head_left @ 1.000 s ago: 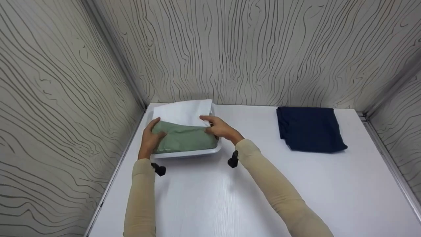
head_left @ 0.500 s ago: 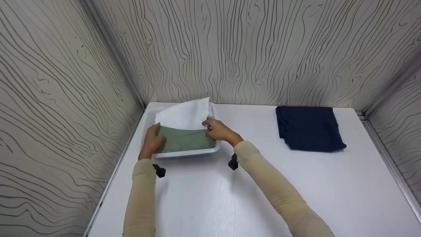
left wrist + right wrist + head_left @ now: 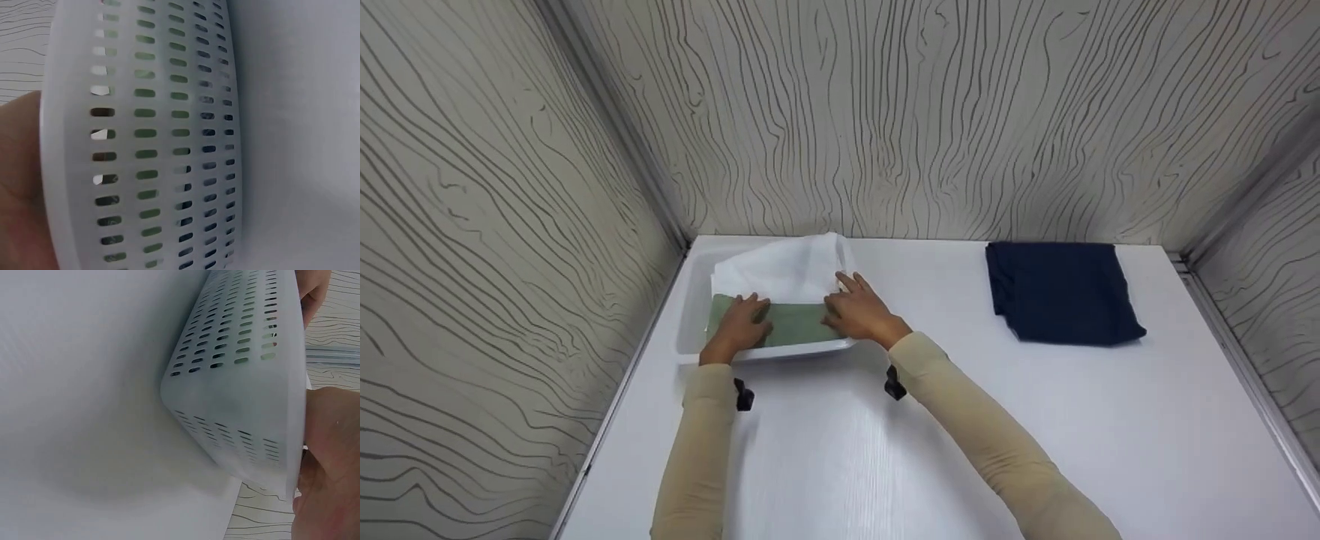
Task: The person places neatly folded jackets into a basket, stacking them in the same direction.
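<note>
A folded green cloth point(image 3: 796, 324) lies in the front part of a white plastic basket point(image 3: 687, 322). Behind it is a white cloth point(image 3: 784, 270), one corner raised at the back right. My left hand point(image 3: 741, 328) rests on the green cloth with its fingers pointing down into the basket. At the cloth's right end, my right hand point(image 3: 861, 309) touches it with loosely bent fingers near the basket's right rim. In the left wrist view the slotted basket wall point(image 3: 76, 146) hides most of the left hand point(image 3: 19, 180). The right wrist view shows the right hand point(image 3: 334, 450) over the rim.
A folded navy cloth point(image 3: 1065, 296) lies at the back right of the white table point(image 3: 840, 450). Wood-patterned panels point(image 3: 840, 112) enclose the table at the back and both sides. The basket stands near the back left corner.
The green cloth has gone lower into the basket. My left hand has moved right from its left edge onto its top. My right hand's fingers have loosened, and the white cloth's raised corner has sunk.
</note>
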### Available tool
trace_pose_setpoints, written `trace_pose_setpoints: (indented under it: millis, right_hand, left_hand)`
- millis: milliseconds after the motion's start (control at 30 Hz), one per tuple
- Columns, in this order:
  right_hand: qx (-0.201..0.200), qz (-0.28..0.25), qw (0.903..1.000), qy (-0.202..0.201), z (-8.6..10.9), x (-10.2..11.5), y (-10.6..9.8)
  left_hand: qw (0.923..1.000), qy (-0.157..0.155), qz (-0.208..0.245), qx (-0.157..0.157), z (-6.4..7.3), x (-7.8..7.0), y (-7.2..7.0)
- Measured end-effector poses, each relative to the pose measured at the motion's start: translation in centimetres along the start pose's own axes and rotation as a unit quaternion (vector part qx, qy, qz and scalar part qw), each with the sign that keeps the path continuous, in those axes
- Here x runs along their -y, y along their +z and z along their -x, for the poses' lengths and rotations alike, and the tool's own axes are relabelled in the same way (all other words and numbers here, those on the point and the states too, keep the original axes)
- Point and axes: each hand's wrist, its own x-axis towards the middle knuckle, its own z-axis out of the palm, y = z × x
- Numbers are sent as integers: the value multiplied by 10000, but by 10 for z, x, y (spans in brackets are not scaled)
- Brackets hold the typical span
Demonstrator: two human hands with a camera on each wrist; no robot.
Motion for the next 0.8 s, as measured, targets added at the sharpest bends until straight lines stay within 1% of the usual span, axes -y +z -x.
trace_pose_setpoints:
  millis: [67,167,300,433,500,600,733,800]
  right_hand:
    - [25,119,9999,-8,1,1,1]
    - [94,358,9993,6,1,3,0]
    - [216,637,9977,22,0,2,2]
    - [149,622,9979,-36,0,-1,5]
    - [18,534,9985,-85,0,-2,5]
    - [-158,288,9994,-148,1,-5,4]
    - [-441,-87,9986,-289,3,-7,-1]
    - [-614,-216,9972,-376,5,-9,-3]
  left_hand:
    - [9996,-85,-192,212,-1,0,1]
    - [9984,-100,-395,382,-3,0,2]
    - [9977,-97,-413,525,-3,1,2]
    - [9974,-101,-374,606,-3,0,1]
    - [9977,-109,-313,585,-3,1,1]
    - [9986,-192,-118,468,-3,0,2]
    - [9996,-188,181,139,-1,-4,2]
    - [9994,-124,325,-47,0,-7,2]
